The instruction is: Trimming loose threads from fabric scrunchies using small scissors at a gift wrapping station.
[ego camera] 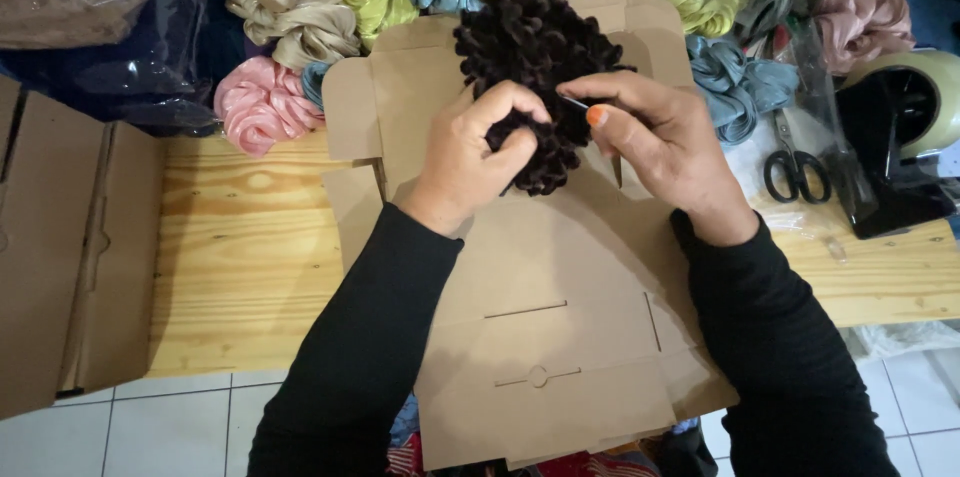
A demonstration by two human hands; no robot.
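Head view: your left hand (478, 152) pinches the dark brown ruffled scrunchie (535, 67) over the flat unfolded cardboard box blank (560, 337), your right hand (650, 132) fingers closed on a thin needle-like tool (574, 104) at it; box not yet folded, nothing packed.

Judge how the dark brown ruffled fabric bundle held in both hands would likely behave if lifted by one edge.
The dark brown ruffled fabric bundle would probably flop and sag, since its folds look soft and bunch under the left hand. It likely weighs little, as the right hand holds it with fingertips only. It seems unlikely to roll on the flat brown cardboard sheet.
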